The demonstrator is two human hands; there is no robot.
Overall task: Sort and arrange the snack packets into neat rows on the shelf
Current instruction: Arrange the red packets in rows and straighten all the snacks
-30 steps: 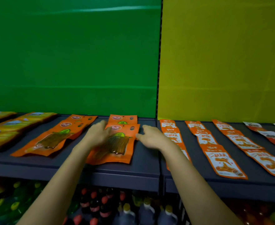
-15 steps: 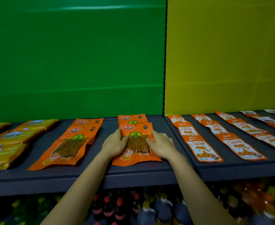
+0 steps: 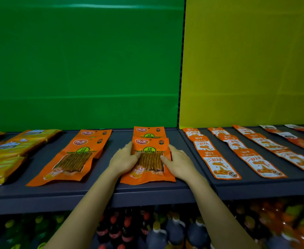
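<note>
An orange snack packet with a clear window lies flat near the front of the dark shelf. My left hand presses its left edge and my right hand its right edge, fingers lying on top of the window. A second matching packet lies behind it, partly covered by its top. To the left, more of the same orange packets lie overlapped in a slanted row.
Yellow packets fill the shelf's left end. Rows of small orange-and-white packets run back on the right shelf section. Green and yellow panels stand behind. Bottles fill the lower shelf.
Both hands drew the front orange packet towards the shelf's front edge and squared it up; it lay tilted a second ago. The view has shifted left.
</note>
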